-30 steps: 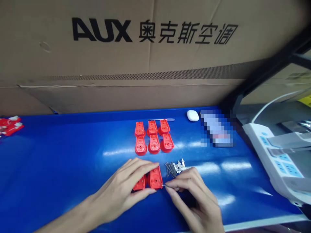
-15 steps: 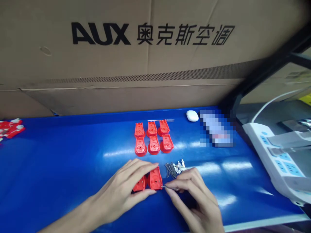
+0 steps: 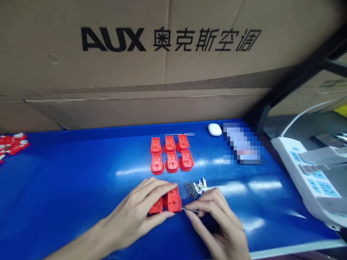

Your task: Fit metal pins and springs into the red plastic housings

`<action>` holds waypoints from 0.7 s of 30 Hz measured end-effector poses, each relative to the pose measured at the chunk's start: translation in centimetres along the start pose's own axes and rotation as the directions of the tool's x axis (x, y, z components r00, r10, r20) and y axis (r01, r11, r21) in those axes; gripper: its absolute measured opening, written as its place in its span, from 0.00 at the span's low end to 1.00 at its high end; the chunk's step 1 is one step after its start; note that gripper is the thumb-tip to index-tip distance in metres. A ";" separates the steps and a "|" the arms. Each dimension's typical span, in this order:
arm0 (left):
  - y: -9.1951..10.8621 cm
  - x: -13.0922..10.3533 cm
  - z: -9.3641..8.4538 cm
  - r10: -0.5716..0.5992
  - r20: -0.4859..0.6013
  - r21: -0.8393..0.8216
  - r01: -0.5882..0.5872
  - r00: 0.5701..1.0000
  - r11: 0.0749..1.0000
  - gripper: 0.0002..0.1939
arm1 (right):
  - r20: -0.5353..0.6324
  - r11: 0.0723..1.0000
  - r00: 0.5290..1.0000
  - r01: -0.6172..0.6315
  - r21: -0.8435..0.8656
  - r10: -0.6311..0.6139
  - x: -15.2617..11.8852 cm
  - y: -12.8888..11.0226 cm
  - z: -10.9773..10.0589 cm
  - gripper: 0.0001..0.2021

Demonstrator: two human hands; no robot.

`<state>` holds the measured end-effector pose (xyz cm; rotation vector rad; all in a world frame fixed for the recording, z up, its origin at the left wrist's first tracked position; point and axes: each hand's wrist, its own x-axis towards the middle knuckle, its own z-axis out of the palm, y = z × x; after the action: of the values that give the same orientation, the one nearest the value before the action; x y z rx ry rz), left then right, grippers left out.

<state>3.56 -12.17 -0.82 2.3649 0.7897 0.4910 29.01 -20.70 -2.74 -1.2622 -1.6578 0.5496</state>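
My left hand [image 3: 141,204] is closed around a red plastic housing [image 3: 174,198], with fingertips at its far edge and the thumb at its near edge. A second red housing [image 3: 156,207] sits beside it under my palm, partly hidden. My right hand [image 3: 221,220] pinches a thin metal pin [image 3: 191,209] between thumb and forefinger. The pin lies roughly level, its tip at the near right corner of the held housing. Just beyond my right hand are a small heap of dark metal pins [image 3: 191,190] and several small white pieces [image 3: 201,186].
Several red housings [image 3: 171,161] stand in two rows on the blue table [image 3: 81,173]. Behind them lie a screwdriver [image 3: 189,134], a white case [image 3: 214,129] and a blurred-out flat object [image 3: 241,142]. A power strip [image 3: 311,180] is at right, red-and-white parts [image 3: 13,144] at far left.
Both hands keep nearly the same pose. The pin shows slightly more clearly between the right fingertips, still at the housing's corner; the whole view has shifted very slightly.
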 end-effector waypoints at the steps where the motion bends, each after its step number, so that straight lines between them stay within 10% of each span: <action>1: 0.0 0.0 0.0 -0.002 0.000 0.000 0.002 1.000 1.000 0.30 | -0.001 1.000 1.000 0.005 0.000 -0.005 0.0 0.0 0.0 0.10; 21: 0.2 0.3 -0.1 0.006 -0.020 0.002 -0.006 1.000 1.000 0.30 | 0.018 1.000 1.000 0.011 0.000 -0.011 -0.3 -0.1 0.1 0.07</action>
<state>3.80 -12.07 -0.59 2.3688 0.7925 0.5172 28.87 -20.98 -2.84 -1.2512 -1.6788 0.5562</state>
